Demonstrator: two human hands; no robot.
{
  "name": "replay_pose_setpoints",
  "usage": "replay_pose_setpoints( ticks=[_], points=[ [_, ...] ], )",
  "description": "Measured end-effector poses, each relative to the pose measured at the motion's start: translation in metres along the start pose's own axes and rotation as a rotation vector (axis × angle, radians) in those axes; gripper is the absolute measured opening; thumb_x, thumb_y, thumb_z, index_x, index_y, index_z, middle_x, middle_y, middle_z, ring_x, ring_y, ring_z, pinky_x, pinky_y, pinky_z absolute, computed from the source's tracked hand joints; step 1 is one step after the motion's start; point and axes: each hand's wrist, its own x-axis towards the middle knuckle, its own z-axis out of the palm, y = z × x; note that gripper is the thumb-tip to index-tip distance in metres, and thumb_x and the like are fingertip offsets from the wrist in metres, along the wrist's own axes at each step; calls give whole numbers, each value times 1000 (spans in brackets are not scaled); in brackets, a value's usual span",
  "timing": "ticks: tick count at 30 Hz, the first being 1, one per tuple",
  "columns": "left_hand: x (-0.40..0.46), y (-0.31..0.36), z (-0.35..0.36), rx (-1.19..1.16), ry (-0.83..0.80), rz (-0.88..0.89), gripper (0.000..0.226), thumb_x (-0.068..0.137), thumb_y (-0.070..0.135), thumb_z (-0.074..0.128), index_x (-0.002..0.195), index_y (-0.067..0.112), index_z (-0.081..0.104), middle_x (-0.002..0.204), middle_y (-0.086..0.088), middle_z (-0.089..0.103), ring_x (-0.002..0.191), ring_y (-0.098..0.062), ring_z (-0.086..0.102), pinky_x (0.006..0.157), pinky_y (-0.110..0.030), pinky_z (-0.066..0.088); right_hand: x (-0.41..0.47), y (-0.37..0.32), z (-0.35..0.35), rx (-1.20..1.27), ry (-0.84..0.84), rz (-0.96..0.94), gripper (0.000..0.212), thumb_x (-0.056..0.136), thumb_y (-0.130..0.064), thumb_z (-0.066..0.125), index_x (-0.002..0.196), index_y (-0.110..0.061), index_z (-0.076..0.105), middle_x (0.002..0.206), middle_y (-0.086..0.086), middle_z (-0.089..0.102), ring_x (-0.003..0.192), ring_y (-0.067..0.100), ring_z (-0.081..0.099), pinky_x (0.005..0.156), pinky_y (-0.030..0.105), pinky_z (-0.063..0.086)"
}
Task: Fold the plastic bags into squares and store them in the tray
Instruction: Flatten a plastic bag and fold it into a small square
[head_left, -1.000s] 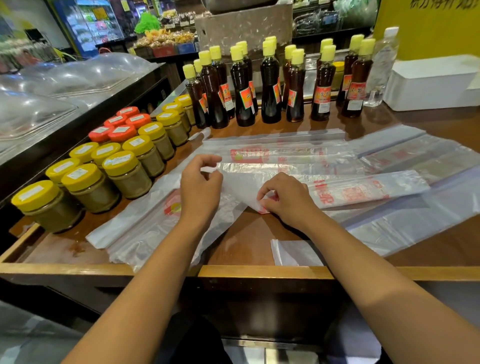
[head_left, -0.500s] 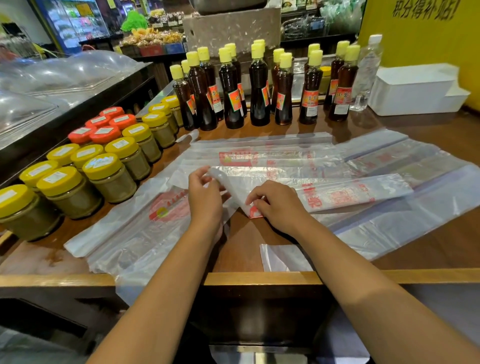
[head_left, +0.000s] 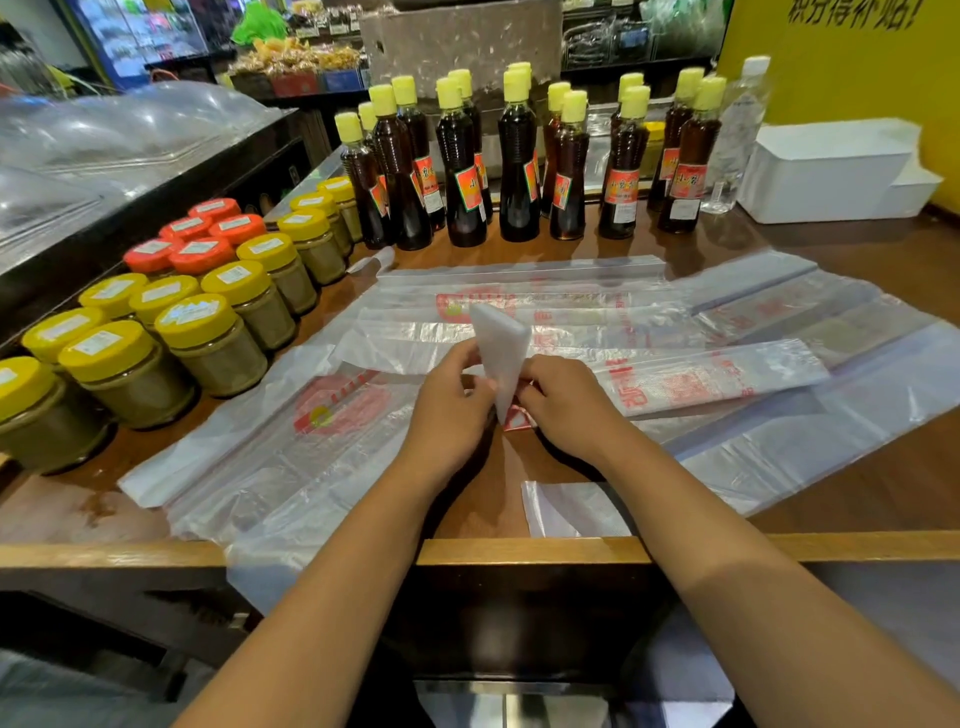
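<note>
the left hand and right hand each pinch the folded bag strip, its white triangular end raised between them above the desk; both grips are clamped on it. further plastic bags lie overlapped on the desk, count unclear. eleven jars show yellow lids and five show red lids. roughly fifteen dark bottles stand behind, some hidden. one white tray sits at far right.
</note>
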Motion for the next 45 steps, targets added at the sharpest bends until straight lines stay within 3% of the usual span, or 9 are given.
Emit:
replay_pose_setpoints(
  ticks=[7,10,17,23,28,33,36,39,45],
  points=[
    [2,-7,8,370,-143,172,56,96,18,35,150,32,38,126,2,58,113,-22,52,92,-46,41,-9,2,-4,-204,-42,114,36,102,-12,40,133,-19,57,129,7,38,112,17,20,102,33,20],
    [6,-9,11,459,-109,155,50,99,11,36,145,29,39,125,-1,56,109,-25,46,88,-43,33,-10,2,-3,-177,-57,174,41,101,-14,41,140,-22,50,135,9,30,123,32,23,104,32,22],
    [2,-5,11,597,-143,186,37,98,12,36,132,26,41,110,6,43,101,-20,34,82,-37,21,-14,-1,-20,-162,-73,234,33,99,-8,42,131,-16,46,117,-2,25,120,23,28,102,36,32],
    [2,-7,10,590,-209,178,40,101,15,34,136,31,42,125,3,52,110,-19,32,88,-35,19,-22,18,-65,-228,-86,175,28,96,-19,45,113,-37,58,125,2,58,122,33,45,103,50,35],
    [7,-8,10,480,-186,132,41,97,11,37,127,35,49,108,7,53,106,-20,36,83,-35,19,-30,30,-64,-269,-144,114,19,101,-31,47,113,-41,58,122,-6,54,117,26,43,104,53,35],
    [10,-10,10,372,-158,23,30,92,9,40,110,29,54,103,-2,56,104,-28,42,89,-46,37,-26,29,-70,-234,39,113,30,100,-15,50,86,-41,53,100,-6,58,99,24,55,88,46,44],
    [10,-10,10,380,-159,18,28,93,12,40,109,32,52,107,-2,56,107,-28,43,93,-48,39,-29,17,-89,-12,245,132,27,100,-9,49,98,-29,67,87,-3,63,74,18,56,67,37,43],
    [10,-10,12,402,-149,14,25,97,15,39,110,33,51,108,-1,55,107,-26,43,94,-46,38,-31,-14,-107,188,345,80,20,98,-12,55,106,-21,71,95,-2,67,85,22,62,73,40,50],
    [7,-7,11,399,-154,19,25,97,14,37,113,26,53,103,-2,53,104,-26,39,85,-42,31,-18,-42,-100,-357,-68,107,46,93,-54,60,124,-21,54,117,-2,46,100,18,53,79,34,48]
  ],
)
